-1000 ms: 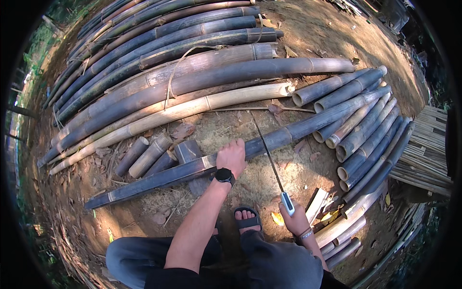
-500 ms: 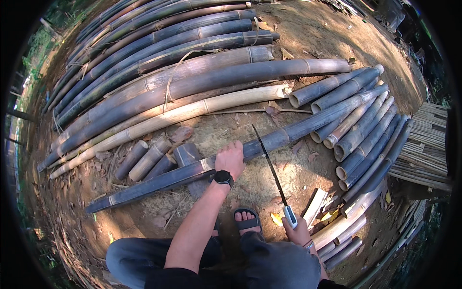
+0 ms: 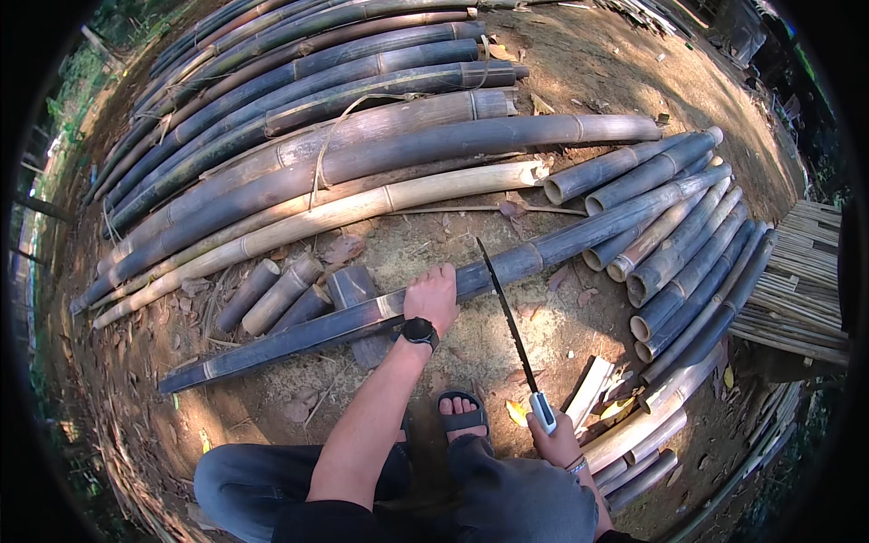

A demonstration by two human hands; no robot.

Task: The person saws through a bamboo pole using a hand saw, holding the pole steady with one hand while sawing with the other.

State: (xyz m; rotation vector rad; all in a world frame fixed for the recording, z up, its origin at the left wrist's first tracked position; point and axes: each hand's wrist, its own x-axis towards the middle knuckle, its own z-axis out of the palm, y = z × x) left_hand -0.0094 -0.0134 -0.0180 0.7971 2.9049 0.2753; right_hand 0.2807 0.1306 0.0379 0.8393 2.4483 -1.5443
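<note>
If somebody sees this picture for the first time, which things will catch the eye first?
First, the long dark bamboo pole lying slantwise across the dirt in the middle, with the left hand pressed on it and a black wristwatch on that wrist. Beside it, the right hand holds a thin handsaw whose blade reaches up to the pole. Behind, a big stack of long bamboo poles fills the upper left.

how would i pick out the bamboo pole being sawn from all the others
Below the big stack of long bamboo poles, one dark pole lies alone, slanting across the bare dirt. It is the only one pinned under the left hand, with the saw blade resting across it.
</note>
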